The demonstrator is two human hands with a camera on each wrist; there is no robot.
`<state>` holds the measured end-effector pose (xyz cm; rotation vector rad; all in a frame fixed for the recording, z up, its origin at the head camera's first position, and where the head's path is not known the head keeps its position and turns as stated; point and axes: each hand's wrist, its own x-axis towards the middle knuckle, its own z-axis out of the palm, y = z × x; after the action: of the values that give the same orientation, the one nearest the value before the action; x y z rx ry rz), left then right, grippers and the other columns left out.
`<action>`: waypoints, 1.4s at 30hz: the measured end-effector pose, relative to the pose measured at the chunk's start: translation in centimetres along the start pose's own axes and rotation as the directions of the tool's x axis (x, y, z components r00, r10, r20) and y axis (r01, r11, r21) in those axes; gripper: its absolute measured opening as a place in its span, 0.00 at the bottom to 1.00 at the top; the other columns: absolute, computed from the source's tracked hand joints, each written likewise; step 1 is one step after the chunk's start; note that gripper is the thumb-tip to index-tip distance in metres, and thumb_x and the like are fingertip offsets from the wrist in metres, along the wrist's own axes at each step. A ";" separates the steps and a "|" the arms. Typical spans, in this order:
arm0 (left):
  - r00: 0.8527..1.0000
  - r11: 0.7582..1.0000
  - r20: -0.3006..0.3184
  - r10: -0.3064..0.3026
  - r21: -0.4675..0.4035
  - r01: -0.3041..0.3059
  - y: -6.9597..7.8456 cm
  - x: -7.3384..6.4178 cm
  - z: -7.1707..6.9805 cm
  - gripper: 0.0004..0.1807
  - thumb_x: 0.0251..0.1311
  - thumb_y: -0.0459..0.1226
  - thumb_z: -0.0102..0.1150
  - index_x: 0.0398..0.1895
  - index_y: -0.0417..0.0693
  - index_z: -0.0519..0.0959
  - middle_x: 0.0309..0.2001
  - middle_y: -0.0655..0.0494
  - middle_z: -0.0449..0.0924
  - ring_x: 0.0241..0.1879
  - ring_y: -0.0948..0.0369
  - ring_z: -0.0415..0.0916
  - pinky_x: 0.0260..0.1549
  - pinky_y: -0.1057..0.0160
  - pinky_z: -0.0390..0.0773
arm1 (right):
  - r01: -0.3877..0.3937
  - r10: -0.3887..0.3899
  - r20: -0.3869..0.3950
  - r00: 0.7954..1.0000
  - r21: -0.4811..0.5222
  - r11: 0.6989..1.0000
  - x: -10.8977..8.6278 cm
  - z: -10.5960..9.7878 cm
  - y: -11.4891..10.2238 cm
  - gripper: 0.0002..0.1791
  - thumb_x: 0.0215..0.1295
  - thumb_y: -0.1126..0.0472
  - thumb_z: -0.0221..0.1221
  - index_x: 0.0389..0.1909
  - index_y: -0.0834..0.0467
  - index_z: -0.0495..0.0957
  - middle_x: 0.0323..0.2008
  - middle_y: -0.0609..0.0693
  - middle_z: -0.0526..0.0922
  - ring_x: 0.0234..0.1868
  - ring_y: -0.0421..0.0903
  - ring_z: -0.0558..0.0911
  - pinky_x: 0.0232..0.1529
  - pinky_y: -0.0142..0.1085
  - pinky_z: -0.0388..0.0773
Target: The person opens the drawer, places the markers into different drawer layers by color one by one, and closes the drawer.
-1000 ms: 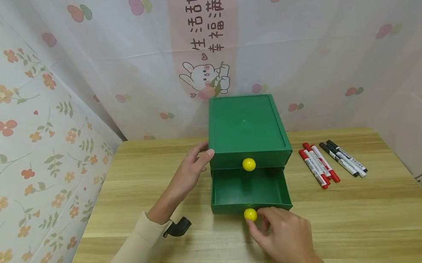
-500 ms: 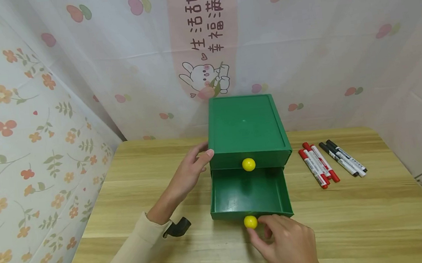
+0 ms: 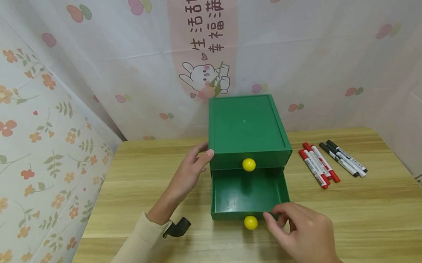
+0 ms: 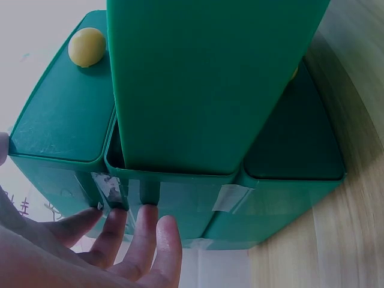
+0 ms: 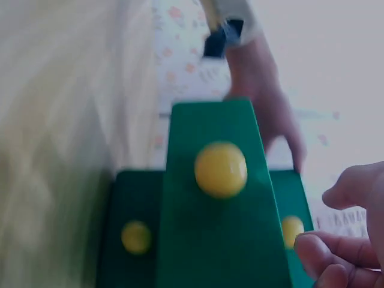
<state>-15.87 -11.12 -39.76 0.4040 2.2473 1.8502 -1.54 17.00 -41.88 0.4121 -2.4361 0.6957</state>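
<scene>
A green drawer cabinet (image 3: pixel 246 123) stands on the table with its middle drawer (image 3: pixel 225 215) pulled out; nothing shows inside it in the head view. On the drawer's front is a round yellow knob (image 3: pixel 250 223). My left hand (image 3: pixel 188 170) rests against the cabinet's left side, thumb near the top front corner. In the left wrist view its fingers (image 4: pixel 143 237) are extended at the taped side wall. Just right of the knob, my right hand (image 3: pixel 303 235) holds nothing, its fingers loosely bent. The right wrist view shows thumb and fingertips apart from the knob (image 5: pixel 221 170).
Several red-capped markers (image 3: pixel 314 168) lie right of the cabinet, beside several black-capped markers (image 3: pixel 339 160). Above the pulled-out drawer sits a shut one with a yellow knob (image 3: pixel 249 165). A patterned curtain (image 3: pixel 303 53) hangs behind the wooden table (image 3: pixel 358 214).
The middle drawer has come further out toward me. My right hand has let go of its yellow knob and shifted right. The left hand has stayed in place.
</scene>
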 end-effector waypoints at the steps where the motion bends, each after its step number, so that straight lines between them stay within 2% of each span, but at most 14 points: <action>1: 1.000 1.000 -0.001 0.001 0.001 -0.001 0.0 0.0 0.0 0.36 0.86 0.53 0.50 0.86 0.44 0.63 0.83 0.44 0.61 0.78 0.43 0.65 0.73 0.34 0.70 | 0.000 0.000 -0.014 1.000 0.002 1.000 0.3 -0.2 0.5 0.08 0.58 0.57 0.78 0.30 0.52 0.87 0.22 0.34 0.76 0.21 0.29 0.66 0.20 0.23 0.64; 7: 1.000 1.000 -0.005 0.000 -0.001 0.000 -0.2 0.1 0.0 0.35 0.86 0.52 0.50 0.86 0.44 0.63 0.83 0.44 0.61 0.77 0.42 0.66 0.73 0.33 0.70 | -0.072 0.071 -0.084 0.994 0.001 0.997 1.7 -0.1 4.0 0.04 0.61 0.62 0.75 0.32 0.57 0.89 0.22 0.38 0.79 0.21 0.34 0.69 0.20 0.25 0.64; 12: 1.000 1.000 -0.004 0.002 -0.007 -0.002 -0.2 0.1 0.0 0.35 0.86 0.52 0.50 0.86 0.44 0.63 0.83 0.44 0.60 0.77 0.42 0.66 0.72 0.32 0.70 | -0.175 0.175 -0.083 0.981 0.009 0.984 2.4 0.5 7.8 0.03 0.66 0.63 0.73 0.34 0.58 0.90 0.22 0.41 0.80 0.22 0.36 0.73 0.21 0.28 0.68; 18: 1.000 1.000 0.000 0.001 -0.014 -0.001 -0.2 0.1 -0.1 0.35 0.86 0.52 0.50 0.86 0.43 0.63 0.83 0.43 0.59 0.77 0.42 0.65 0.73 0.32 0.69 | -0.276 0.276 0.001 0.961 -0.031 0.961 2.6 1.4 13.0 0.06 0.68 0.61 0.71 0.38 0.60 0.89 0.23 0.45 0.82 0.24 0.42 0.77 0.23 0.34 0.70; 26: 1.000 1.000 0.003 -0.004 -0.012 0.004 0.0 0.1 -0.1 0.35 0.85 0.52 0.50 0.86 0.45 0.63 0.83 0.44 0.60 0.76 0.42 0.66 0.72 0.35 0.71 | -0.366 0.389 0.150 0.909 -0.160 0.917 2.3 1.7 18.9 0.15 0.66 0.57 0.73 0.45 0.65 0.87 0.32 0.55 0.86 0.26 0.47 0.77 0.21 0.39 0.67; 31: 1.000 1.000 0.013 0.003 -0.013 -0.003 -0.1 0.1 -0.1 0.35 0.86 0.52 0.50 0.86 0.45 0.63 0.83 0.44 0.59 0.76 0.42 0.66 0.73 0.35 0.70 | -0.387 0.422 0.187 0.887 -0.197 0.901 2.0 1.5 20.9 0.18 0.64 0.58 0.75 0.46 0.66 0.86 0.35 0.61 0.86 0.28 0.52 0.78 0.20 0.41 0.68; 36: 1.000 1.000 0.015 0.000 -0.008 0.000 0.1 0.1 -0.1 0.35 0.86 0.53 0.49 0.86 0.45 0.63 0.83 0.45 0.59 0.76 0.42 0.66 0.72 0.35 0.71 | -0.380 0.422 0.212 0.882 -0.213 0.900 1.9 1.6 21.7 0.17 0.62 0.58 0.77 0.43 0.67 0.87 0.36 0.64 0.85 0.29 0.54 0.79 0.20 0.42 0.69; 42: 1.000 1.000 0.011 -0.006 -0.003 0.006 0.1 0.1 0.0 0.35 0.86 0.53 0.49 0.86 0.45 0.63 0.83 0.45 0.60 0.77 0.42 0.66 0.72 0.35 0.71 | -0.371 0.419 0.222 0.880 -0.230 0.900 1.9 1.7 21.7 0.16 0.63 0.58 0.77 0.41 0.66 0.87 0.35 0.61 0.84 0.28 0.53 0.78 0.18 0.42 0.68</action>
<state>-15.92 -11.09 -39.69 0.4056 2.2358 1.8439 -13.12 33.53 -50.32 -0.0831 -2.8524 0.6037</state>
